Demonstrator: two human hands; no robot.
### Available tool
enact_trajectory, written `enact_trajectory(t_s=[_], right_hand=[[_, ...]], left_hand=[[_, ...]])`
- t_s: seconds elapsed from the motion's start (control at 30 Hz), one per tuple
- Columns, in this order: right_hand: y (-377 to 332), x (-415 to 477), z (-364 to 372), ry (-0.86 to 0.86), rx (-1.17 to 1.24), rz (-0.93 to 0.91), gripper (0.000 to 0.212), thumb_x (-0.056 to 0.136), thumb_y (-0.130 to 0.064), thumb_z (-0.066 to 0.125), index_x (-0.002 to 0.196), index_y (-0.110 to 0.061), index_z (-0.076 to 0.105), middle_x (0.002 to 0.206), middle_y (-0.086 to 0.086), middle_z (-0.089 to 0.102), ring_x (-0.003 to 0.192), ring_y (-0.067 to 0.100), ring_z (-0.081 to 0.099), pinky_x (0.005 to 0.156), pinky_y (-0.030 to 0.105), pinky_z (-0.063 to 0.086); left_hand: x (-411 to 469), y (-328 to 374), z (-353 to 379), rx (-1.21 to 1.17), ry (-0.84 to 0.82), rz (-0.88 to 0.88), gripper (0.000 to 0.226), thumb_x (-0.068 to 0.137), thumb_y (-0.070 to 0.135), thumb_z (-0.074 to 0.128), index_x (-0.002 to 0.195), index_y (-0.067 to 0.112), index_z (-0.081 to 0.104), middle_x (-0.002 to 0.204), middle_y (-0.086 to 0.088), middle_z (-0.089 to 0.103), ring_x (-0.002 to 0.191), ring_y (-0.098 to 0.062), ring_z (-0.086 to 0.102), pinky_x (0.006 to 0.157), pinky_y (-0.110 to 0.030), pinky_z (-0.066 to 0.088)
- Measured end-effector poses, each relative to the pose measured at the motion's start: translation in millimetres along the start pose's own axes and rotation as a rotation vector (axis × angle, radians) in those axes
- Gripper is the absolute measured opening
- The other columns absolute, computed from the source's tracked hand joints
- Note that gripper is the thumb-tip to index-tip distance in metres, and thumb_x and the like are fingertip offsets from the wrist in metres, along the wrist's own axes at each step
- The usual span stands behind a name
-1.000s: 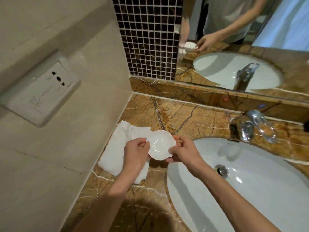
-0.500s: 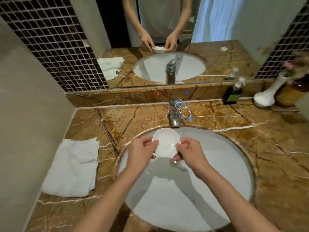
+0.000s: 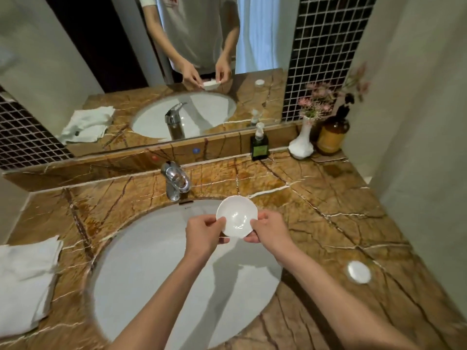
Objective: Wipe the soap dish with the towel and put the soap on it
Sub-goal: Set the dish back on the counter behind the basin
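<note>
A small white shell-shaped soap dish (image 3: pixel 236 215) is held in the air over the right rim of the sink. My left hand (image 3: pixel 203 234) pinches its left edge and my right hand (image 3: pixel 270 231) pinches its right edge. The dish looks empty. The white towel (image 3: pixel 25 281) lies folded on the marble counter at the far left, apart from both hands. A round white soap (image 3: pixel 359 272) rests on the counter at the right, well clear of the dish.
The white oval sink (image 3: pixel 177 286) fills the middle, with a chrome faucet (image 3: pixel 175 181) behind it. A dark pump bottle (image 3: pixel 259 144), a white vase with pink flowers (image 3: pixel 302 145) and an amber jar (image 3: pixel 332 137) stand at the back right. A mirror spans the rear wall.
Both hands carried the dish from above the towel at the left, across the sink, to its right rim. The towel stayed on the counter, and the view swung right.
</note>
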State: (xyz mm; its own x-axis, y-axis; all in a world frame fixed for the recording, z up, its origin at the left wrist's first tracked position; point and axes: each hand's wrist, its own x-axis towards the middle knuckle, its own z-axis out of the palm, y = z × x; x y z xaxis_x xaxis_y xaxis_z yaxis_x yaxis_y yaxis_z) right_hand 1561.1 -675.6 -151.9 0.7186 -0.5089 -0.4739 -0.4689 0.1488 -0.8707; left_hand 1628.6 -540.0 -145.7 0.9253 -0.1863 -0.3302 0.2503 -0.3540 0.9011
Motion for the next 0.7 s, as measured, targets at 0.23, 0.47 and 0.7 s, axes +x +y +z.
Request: enact_trajectory(t_s=[0.23,0.47,0.7], right_hand=[[1.0,23.2,-20.8,0.029,-0.051,0.036,0.012,0.090,-0.002,0.049,0.090,0.001,0.060,0.087,0.021,0.071,0.058,0.023,0.073,0.056,0.031,0.061],[-16.2,57.5,-14.0,0.031,-0.207,0.030,0.017,0.083,-0.003,0.046,0.073,-0.006,0.059,0.053,0.012,0.069,0.048,0.024,0.069,0.058,0.036,0.060],[-29.6,99.6,-5.9,-0.005,-0.303,0.028,0.018,0.089,0.000,0.045,0.075,-0.007,0.054,0.060,0.012,0.067,0.043,0.021,0.060,0.050,0.030,0.051]], left_hand=[[23.8,1.2,28.8,0.014,-0.033,-0.045,0.024,0.085,0.004,0.062,0.063,-0.003,0.068,0.059,-0.014,0.062,0.044,-0.020,0.063,0.046,-0.023,0.053],[67.1,4.8,37.1,0.089,-0.052,-0.058,0.022,0.086,0.003,0.059,0.073,-0.014,0.065,0.062,-0.016,0.062,0.040,-0.021,0.063,0.054,-0.036,0.060],[105.3,16.9,41.7,0.086,-0.044,-0.086,0.021,0.086,-0.003,0.058,0.067,-0.011,0.062,0.065,-0.017,0.059,0.035,-0.019,0.059,0.043,-0.029,0.057]])
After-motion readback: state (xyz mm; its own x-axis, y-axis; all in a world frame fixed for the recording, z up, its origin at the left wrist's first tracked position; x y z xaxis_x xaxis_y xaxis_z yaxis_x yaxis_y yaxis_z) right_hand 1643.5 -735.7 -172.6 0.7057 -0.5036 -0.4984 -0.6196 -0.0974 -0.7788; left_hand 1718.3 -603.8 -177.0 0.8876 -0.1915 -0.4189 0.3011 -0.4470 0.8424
